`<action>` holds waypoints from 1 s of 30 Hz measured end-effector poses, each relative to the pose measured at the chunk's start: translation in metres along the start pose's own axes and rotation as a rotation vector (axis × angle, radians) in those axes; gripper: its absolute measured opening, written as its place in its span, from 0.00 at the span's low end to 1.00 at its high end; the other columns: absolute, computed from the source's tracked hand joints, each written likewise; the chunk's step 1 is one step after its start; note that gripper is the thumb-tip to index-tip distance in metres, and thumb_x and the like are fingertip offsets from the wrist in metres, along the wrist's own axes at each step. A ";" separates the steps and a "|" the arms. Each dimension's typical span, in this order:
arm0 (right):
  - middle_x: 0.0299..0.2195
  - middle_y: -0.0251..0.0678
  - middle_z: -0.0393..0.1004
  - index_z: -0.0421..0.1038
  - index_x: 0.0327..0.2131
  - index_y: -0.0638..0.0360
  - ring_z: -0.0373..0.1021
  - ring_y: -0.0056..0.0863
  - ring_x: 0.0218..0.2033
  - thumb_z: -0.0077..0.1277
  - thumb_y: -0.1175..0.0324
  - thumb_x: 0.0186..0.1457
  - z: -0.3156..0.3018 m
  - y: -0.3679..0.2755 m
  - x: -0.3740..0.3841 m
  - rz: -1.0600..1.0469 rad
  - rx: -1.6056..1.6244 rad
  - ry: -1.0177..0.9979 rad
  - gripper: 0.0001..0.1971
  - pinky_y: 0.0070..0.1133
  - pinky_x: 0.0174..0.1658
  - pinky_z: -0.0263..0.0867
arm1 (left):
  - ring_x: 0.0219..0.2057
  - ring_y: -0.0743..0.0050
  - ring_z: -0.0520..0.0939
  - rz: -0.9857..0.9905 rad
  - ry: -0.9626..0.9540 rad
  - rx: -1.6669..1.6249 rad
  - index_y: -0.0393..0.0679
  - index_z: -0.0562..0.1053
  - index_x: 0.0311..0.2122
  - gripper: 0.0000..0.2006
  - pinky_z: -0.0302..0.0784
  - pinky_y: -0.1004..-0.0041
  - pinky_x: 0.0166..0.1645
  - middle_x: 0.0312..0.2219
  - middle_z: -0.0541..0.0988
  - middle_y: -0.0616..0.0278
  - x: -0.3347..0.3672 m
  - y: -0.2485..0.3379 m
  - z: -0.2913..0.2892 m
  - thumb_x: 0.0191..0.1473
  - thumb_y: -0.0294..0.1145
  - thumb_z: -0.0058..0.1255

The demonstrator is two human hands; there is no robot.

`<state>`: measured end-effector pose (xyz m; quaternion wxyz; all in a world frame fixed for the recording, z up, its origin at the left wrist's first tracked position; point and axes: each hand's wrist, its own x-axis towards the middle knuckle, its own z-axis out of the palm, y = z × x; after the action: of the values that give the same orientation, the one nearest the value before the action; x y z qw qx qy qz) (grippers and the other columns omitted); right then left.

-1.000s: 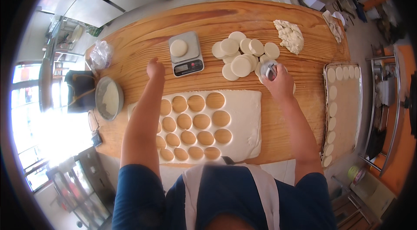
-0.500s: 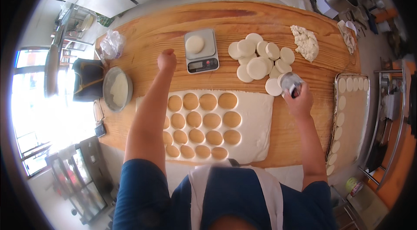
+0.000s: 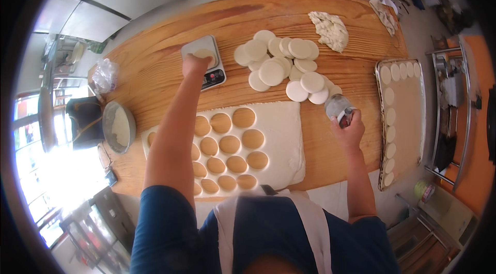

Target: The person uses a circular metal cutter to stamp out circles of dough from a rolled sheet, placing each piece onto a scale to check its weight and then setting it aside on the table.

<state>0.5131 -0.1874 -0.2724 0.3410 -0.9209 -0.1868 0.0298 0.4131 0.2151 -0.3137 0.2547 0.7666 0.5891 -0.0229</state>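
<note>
My left hand (image 3: 196, 65) is at a small digital kitchen scale (image 3: 194, 46), its fingers closed on the round of dough (image 3: 206, 54) lying on the weighing plate; the hand partly covers that round. In my right hand (image 3: 350, 132) is a round metal dough cutter (image 3: 337, 105), held by its handle just off the near right end of a heap of cut dough rounds (image 3: 272, 72). In front of me lies a rolled-out dough sheet (image 3: 283, 142) with several rows of round holes; its right strip is uncut. My left forearm hides part of its left side.
A rough lump of dough (image 3: 329, 31) sits beyond the heap. On the right, a lined baking tray (image 3: 405, 108) bears dough rounds along two sides. A metal bowl of flour (image 3: 119, 127) and a plastic bag (image 3: 105, 76) are at the table's left. A cloth (image 3: 383, 15) lies far right.
My left hand has moved from beside the scale onto the dough round there. The cutter has come away from the heap, leaving more rounds at its near end. The view has shifted right.
</note>
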 end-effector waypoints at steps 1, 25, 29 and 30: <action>0.17 0.36 0.66 0.61 0.26 0.60 0.65 0.26 0.17 0.58 0.64 0.31 -0.001 0.001 -0.007 0.016 0.018 -0.007 0.18 0.20 0.22 0.62 | 0.32 0.59 0.75 0.050 0.032 -0.106 0.37 0.69 0.36 0.23 0.70 0.72 0.37 0.28 0.74 0.49 -0.008 0.005 0.007 0.37 0.44 0.55; 0.22 0.39 0.69 0.60 0.28 0.60 0.67 0.37 0.22 0.55 0.62 0.34 0.064 -0.070 -0.216 -0.119 -0.252 -0.625 0.18 0.29 0.26 0.63 | 0.53 0.48 0.52 -0.921 0.346 -0.247 0.34 0.43 0.54 0.45 0.58 0.57 0.51 0.53 0.43 0.39 -0.197 -0.436 -0.017 0.40 0.59 0.46; 0.21 0.39 0.69 0.60 0.28 0.60 0.67 0.38 0.21 0.54 0.62 0.34 0.076 -0.078 -0.221 -0.205 -0.313 -0.545 0.18 0.30 0.25 0.63 | 0.50 0.55 0.60 -1.069 0.293 -0.720 0.38 0.33 0.54 0.52 0.69 0.63 0.44 0.51 0.45 0.43 -0.206 -0.446 -0.023 0.37 0.59 0.50; 0.21 0.40 0.69 0.60 0.28 0.60 0.67 0.38 0.21 0.54 0.62 0.35 0.078 -0.081 -0.221 -0.205 -0.334 -0.561 0.18 0.30 0.25 0.63 | 0.48 0.57 0.61 -1.021 0.253 -0.806 0.38 0.31 0.54 0.53 0.70 0.64 0.43 0.51 0.46 0.44 -0.208 -0.456 -0.022 0.37 0.59 0.50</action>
<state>0.2680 -0.1633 -0.2960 0.1218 -0.8964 -0.3671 0.2165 -0.0734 0.1191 -0.3911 0.4075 0.2327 0.8662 0.1715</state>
